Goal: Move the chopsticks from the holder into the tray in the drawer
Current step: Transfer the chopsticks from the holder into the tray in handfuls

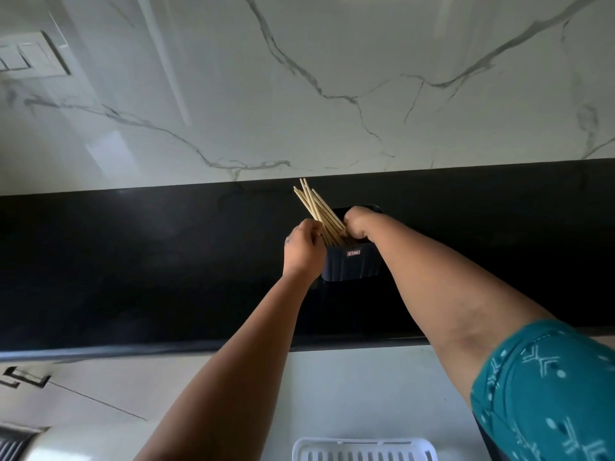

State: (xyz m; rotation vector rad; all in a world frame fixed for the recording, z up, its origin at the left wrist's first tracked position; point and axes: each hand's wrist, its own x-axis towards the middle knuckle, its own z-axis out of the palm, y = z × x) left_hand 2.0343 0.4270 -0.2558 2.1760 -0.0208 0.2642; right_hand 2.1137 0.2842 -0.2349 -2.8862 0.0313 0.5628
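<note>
A dark holder (353, 265) stands on the black countertop (133, 261) near the back wall. Several pale wooden chopsticks (314, 204) lean out of it toward the upper left. My left hand (303, 251) is at the holder's left rim, fingers curled around the chopsticks' lower part. My right hand (358, 224) reaches over the holder's top, fingers closed among the chopsticks. A white slotted tray (364, 449) shows at the bottom edge, below the counter's front edge; the drawer itself is hardly visible.
A white marble wall (332, 78) rises behind the counter, with a switch plate (30, 54) at upper left. Pale cabinet fronts (83, 394) lie below the counter at left. My teal patterned sleeve (549, 387) fills the lower right.
</note>
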